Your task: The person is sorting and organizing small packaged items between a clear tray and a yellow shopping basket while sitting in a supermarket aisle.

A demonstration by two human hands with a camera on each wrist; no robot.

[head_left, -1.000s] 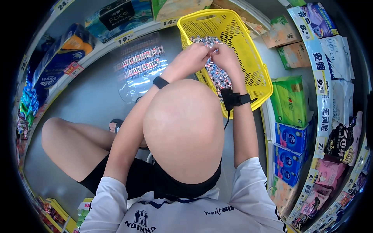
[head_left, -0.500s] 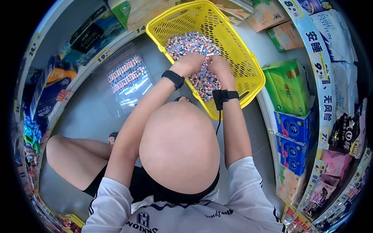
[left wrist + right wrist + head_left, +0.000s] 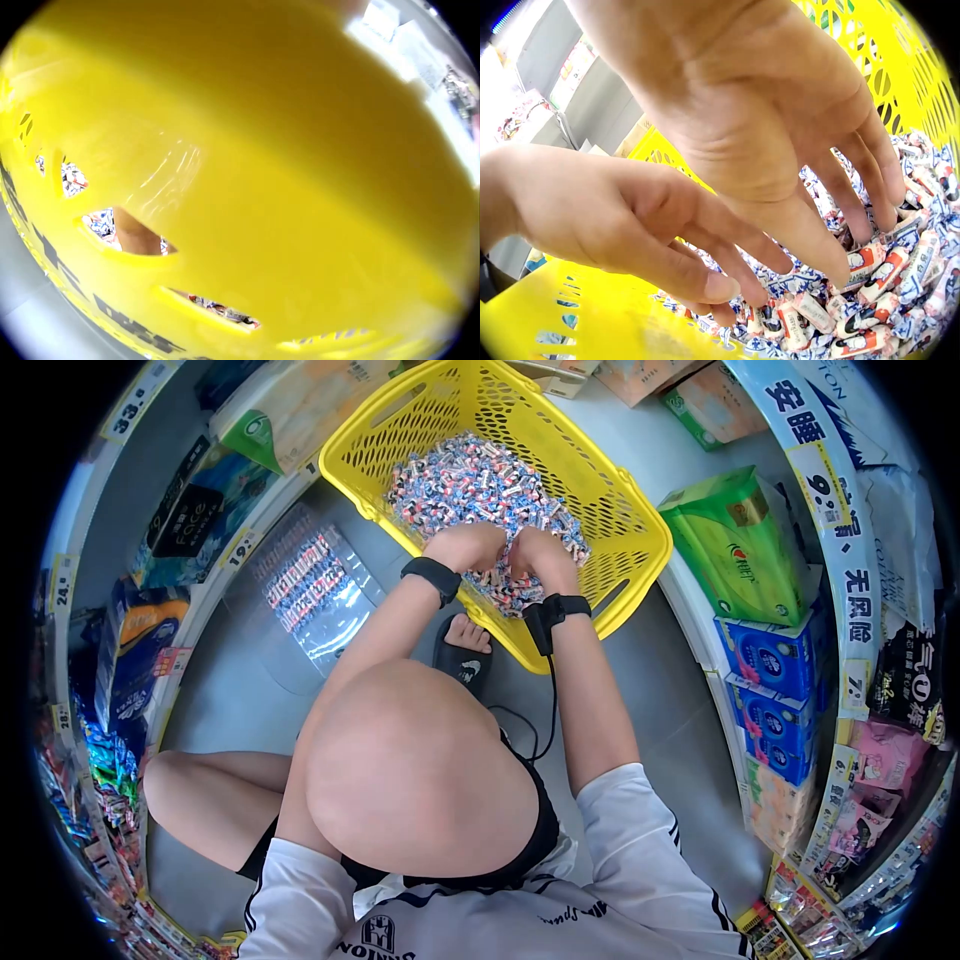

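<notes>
Wrapped candies [image 3: 470, 480] in white, blue and red lie heaped in a yellow perforated basket [image 3: 648, 575]. Both hands reach over its near side. In the right wrist view, the left hand [image 3: 622, 214] has loosely bent fingers at the candies [image 3: 885, 277], and the right hand [image 3: 780, 127] has its fingers spread down, tips touching them. Neither hand visibly grips a candy. The fingertips are hard to see in the head view, where the left hand [image 3: 468, 547] is beside the right hand [image 3: 545, 557]. The basket wall [image 3: 225, 187] fills most of the left wrist view.
A clear plastic container [image 3: 310, 595] with rows of candies lies on the grey floor, left of the basket. Shelves with green tissue packs [image 3: 735, 545] and blue packs [image 3: 770, 655] stand at the right, more packs at the left. A slippered foot [image 3: 465, 650] is near the basket.
The hands, close together at the fingers a second ago, have parted slightly among the candies. The head view has shifted, so the basket appears farther left and more of its candies show.
</notes>
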